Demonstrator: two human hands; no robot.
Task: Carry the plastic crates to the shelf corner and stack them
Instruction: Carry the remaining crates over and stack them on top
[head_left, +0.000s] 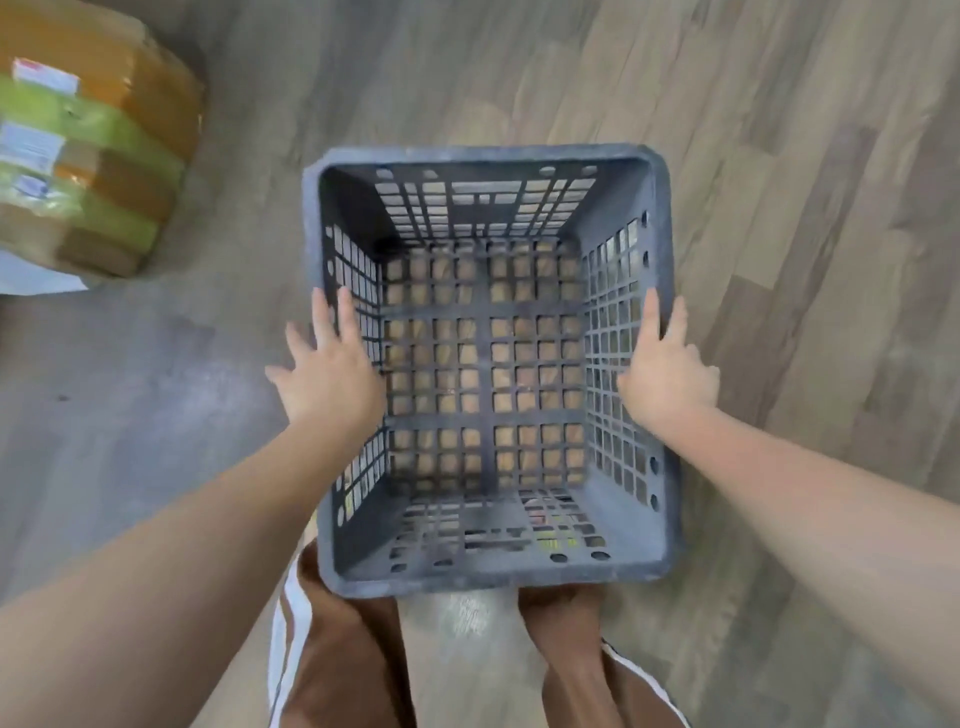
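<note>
The wood-plank floor (779, 156) spreads under me, with a taped parcel (93, 145) lying well off to my left. Right before my legs is the grey plastic crate (488, 156), empty, open side up. It looks light and stiff, its lattice walls offering holds, so I'd grip the rims. My left hand (327, 379) and right hand (670, 374) lie flat against opposite rims, fingers straight, grasping nothing yet.
</note>
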